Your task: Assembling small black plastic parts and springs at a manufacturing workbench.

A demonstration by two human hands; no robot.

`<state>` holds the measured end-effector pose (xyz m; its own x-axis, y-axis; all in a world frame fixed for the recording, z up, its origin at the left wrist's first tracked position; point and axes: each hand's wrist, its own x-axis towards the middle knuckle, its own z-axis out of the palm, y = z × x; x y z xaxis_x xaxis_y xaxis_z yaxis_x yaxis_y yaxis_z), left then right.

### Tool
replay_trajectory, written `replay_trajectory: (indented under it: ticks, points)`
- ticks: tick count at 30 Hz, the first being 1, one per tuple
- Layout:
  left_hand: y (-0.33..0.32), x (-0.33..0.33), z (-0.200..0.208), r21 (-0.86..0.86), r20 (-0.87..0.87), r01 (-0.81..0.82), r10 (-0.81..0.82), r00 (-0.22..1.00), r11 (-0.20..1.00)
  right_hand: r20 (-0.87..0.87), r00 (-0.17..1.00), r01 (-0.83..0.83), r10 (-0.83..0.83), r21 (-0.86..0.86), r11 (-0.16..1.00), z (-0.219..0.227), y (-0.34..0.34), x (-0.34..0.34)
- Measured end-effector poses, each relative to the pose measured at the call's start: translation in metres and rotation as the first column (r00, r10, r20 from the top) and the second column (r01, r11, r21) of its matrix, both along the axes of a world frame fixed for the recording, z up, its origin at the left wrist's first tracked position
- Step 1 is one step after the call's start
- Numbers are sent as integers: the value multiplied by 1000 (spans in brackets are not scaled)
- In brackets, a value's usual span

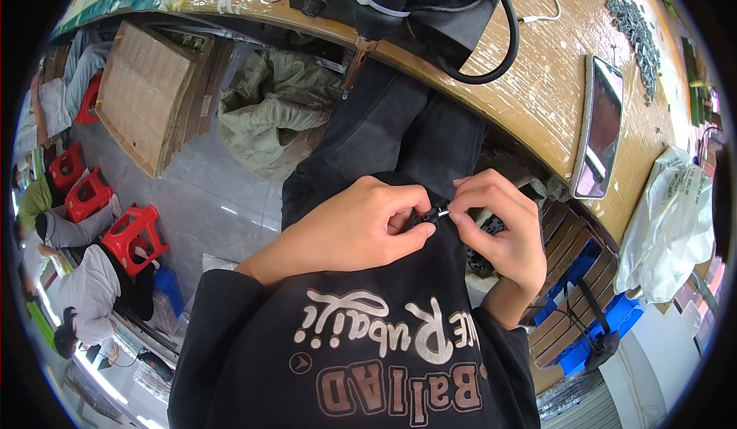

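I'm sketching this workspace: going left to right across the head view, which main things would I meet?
Cardboard stack → greenish sack → left hand → small black part → right hand → phone → white plastic bag.

The left forearm (269, 264) reaches toward the middle from the lower left, and its black sleeve (209, 318) ends before the wrist. The left hand (372, 218) shows its back upward; its thumb (407, 240) and curved index finger form a pinch. The right hand (500, 218) is just beside it, above its bent wrist, with fingers curled to the left and the thumb also in a pinch.
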<state>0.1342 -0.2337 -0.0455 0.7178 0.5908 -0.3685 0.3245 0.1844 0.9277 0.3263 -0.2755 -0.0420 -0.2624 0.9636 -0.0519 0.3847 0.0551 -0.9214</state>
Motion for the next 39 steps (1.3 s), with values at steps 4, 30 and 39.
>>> replay_trajectory:
  ticks: [4, 30, 39]
  points:
    - [1, -1, 0, 7, -12, 8, -8, 1000, 1000, -10, 1000, 3, -3, -10, 1000, -2, 0, 0]
    - [-4, -5, -2, 421, -103, 177, -147, 984, 890, 11, 1000, 10, -11, 50, 999, -6, -3, -6]
    - [10, -14, -8, 0, 152, 188, -186, 971, 982, -82, 995, -57, 59, 35, 998, -2, -1, 0]
